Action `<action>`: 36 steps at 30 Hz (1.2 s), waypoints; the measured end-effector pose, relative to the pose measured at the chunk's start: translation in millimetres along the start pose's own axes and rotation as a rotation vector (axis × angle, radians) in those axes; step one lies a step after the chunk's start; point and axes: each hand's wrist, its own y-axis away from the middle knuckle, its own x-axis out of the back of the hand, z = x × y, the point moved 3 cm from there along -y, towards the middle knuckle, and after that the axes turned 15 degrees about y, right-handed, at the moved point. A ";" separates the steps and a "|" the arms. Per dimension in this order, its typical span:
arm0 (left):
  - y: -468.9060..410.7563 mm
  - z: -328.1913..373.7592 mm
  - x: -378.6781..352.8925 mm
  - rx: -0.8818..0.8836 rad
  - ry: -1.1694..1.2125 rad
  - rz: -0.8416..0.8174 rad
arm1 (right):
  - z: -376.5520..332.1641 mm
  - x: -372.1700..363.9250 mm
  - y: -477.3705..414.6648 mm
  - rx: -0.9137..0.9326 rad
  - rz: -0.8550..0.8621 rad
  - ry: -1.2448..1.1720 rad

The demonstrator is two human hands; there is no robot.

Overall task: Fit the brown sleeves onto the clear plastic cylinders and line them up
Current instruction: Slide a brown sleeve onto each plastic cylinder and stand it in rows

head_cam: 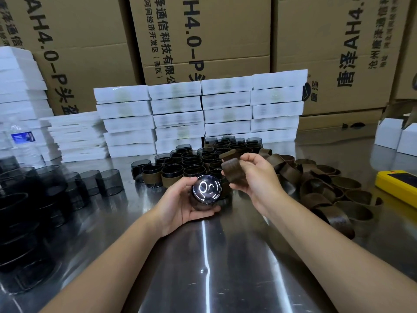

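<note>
On the far left of the steel table (203, 256) stand stacks of bare cylinders (24, 199), dark and see-through, some in short rows reaching toward the middle. Behind them are a water bottle (22, 141) and piles of white boxes (176, 114), and behind those a wall of cartons (203, 30) with printed letters.

In the middle, just in front of the white boxes, the finished cylinders (180, 163) stand close together in rows, each with a brown band around its lower part. This group lies directly behind the two hands, near them.

The left hand (178, 206) holds one cylinder (206, 190) above the table. The thumb lies on its upper left side and the fingers are curled under it, so the grip goes around the wall. The closed end of the cylinder faces the camera and reflects the lamps.

Just beside it, up and to the right, the right hand (255, 177) pinches a brown sleeve (233, 171) between the thumb and the bent fingers. The sleeve is near the cylinder, but I cannot tell if they touch. It is not on the cylinder.

To the right of this hand a loose heap of sleeves (327, 188) is spread on the table, many lying on each other. Farther right lies a yellow device (399, 184), and behind it stand small white boxes (394, 132).
</note>
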 end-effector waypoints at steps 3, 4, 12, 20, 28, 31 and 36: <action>-0.1 0.3 0.1 -0.002 -0.004 -0.002 | -0.9 -2.1 1.1 0.051 -0.045 0.026; 0.0 0.4 0.0 -0.001 -0.010 -0.004 | -1.2 -3.0 2.3 0.063 -0.063 0.040; -1.9 -0.5 0.3 -0.005 -0.055 -0.009 | -2.1 -7.2 9.4 0.112 -0.119 0.167; -1.8 -0.9 0.0 -0.007 -0.079 -0.018 | -1.9 -9.4 9.7 0.102 -0.110 0.118; -4.0 -3.6 1.1 -0.059 -0.206 -0.038 | 0.6 -13.8 13.9 0.262 -0.160 0.182; -3.6 -4.3 2.7 -0.076 -0.218 -0.066 | 2.0 -17.5 16.4 0.268 -0.167 0.181; -2.9 -3.8 3.9 -0.088 -0.212 -0.115 | 1.7 -18.5 17.7 0.296 -0.123 0.206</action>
